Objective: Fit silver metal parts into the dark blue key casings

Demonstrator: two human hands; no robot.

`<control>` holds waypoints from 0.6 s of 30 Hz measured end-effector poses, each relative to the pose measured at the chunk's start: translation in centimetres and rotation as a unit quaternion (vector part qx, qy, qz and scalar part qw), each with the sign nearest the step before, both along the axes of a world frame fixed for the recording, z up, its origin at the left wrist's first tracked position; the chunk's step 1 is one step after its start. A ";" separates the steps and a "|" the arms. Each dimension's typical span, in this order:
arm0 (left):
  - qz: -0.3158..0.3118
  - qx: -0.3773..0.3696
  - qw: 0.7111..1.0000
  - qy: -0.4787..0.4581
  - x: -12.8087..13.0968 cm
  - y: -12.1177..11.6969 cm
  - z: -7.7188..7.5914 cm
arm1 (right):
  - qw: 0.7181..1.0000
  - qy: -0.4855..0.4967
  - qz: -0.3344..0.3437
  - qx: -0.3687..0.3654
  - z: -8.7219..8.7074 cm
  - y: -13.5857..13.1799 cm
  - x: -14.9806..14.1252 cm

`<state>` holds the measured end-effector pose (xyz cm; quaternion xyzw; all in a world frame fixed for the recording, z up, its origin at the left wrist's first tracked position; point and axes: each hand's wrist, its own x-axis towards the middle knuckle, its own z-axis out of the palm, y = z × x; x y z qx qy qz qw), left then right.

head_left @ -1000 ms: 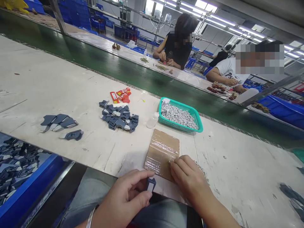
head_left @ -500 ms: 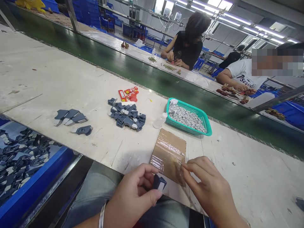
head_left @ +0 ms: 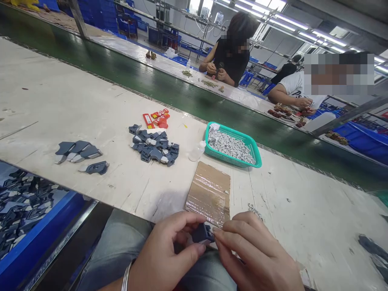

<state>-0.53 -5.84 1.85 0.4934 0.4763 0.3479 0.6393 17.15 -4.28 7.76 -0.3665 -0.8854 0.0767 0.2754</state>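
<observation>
My left hand (head_left: pixel 169 250) pinches a small dark grey plastic piece (head_left: pixel 202 233) with a white patch between thumb and fingers, low over my lap. My right hand (head_left: pixel 253 252) comes in from the right, its fingertips against that piece's right end. Whether they hold anything small is hidden. Just beyond both hands lies a cardboard pad wrapped in clear film (head_left: pixel 209 194), its near edge by my right fingertips. A pile of similar grey pieces (head_left: pixel 154 147) sits further up the white table (head_left: pixel 66 105).
A teal plastic basket (head_left: pixel 227 132) holds small grey-white pieces, with a plastic bottle (head_left: pixel 197 151) beside it. Red packets (head_left: pixel 159 119) and more grey pieces (head_left: pixel 79 150) lie on the table. A blue bin (head_left: pixel 51 218) of pieces stands lower left. Two co-workers (head_left: pixel 232 56) (head_left: pixel 294 89) sit beyond a green belt (head_left: pixel 121 76).
My right hand has moved left and down from the film-wrapped pad to the grey piece. My left hand has brought the piece slightly right, and the two hands now meet.
</observation>
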 end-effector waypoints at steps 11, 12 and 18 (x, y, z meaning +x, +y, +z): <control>0.004 0.108 0.990 0.090 -0.3 -0.3 -0.6 | 0.992 -0.084 0.056 0.077 -0.4 -0.6 -0.1; 0.005 0.125 0.987 0.099 -0.4 -0.4 -0.6 | 0.990 -0.095 0.057 0.091 -0.5 -0.8 -0.2; 0.024 0.168 0.980 0.102 -1.0 -0.4 -0.5 | 0.998 -0.008 0.027 0.053 -1.3 -1.2 -0.9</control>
